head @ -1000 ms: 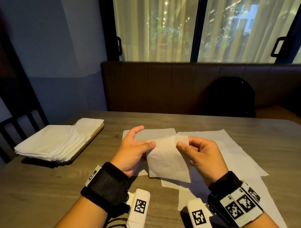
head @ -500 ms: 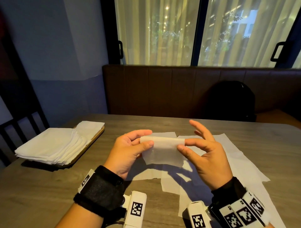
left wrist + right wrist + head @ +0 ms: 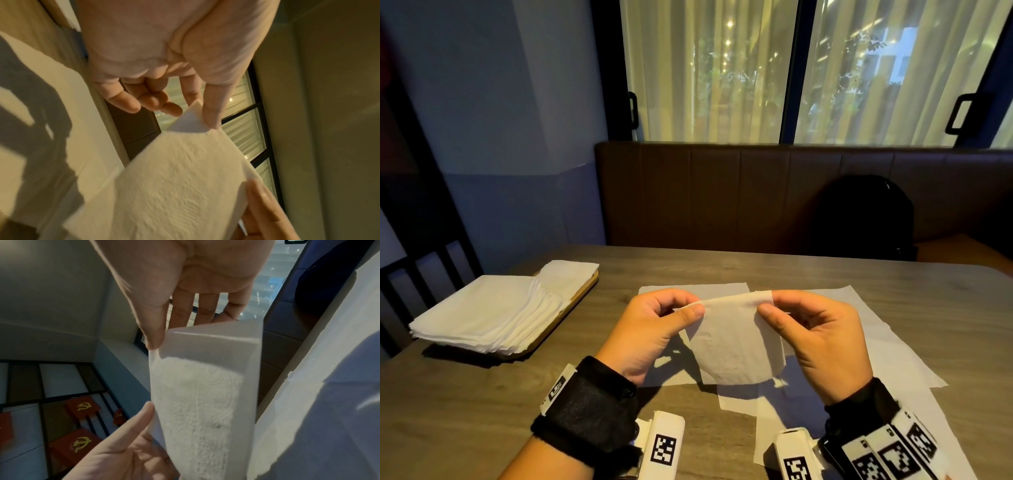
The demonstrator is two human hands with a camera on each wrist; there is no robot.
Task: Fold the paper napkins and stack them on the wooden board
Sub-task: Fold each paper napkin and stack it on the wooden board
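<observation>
A white paper napkin (image 3: 732, 339) hangs in the air above the table, folded over at its top edge. My left hand (image 3: 685, 310) pinches its upper left corner between thumb and forefinger, and my right hand (image 3: 767, 306) pinches the upper right corner. The left wrist view shows the napkin (image 3: 174, 186) under the left thumb. In the right wrist view the napkin (image 3: 201, 394) hangs from the right thumb. At the left of the table a wooden board (image 3: 582, 294) carries a stack of folded napkins (image 3: 493, 308). Several unfolded napkins (image 3: 866, 342) lie flat under my hands.
The grey wooden table (image 3: 465, 411) ends at a brown bench back (image 3: 722, 195) with a dark backpack (image 3: 866, 216) on the seat. A dark chair (image 3: 414, 270) stands at the left edge. Curtained windows are behind.
Both hands lifted the napkin and brought its far edge over toward me, so it now hangs folded from both pinched top corners. The right hand's fingers have curled in.
</observation>
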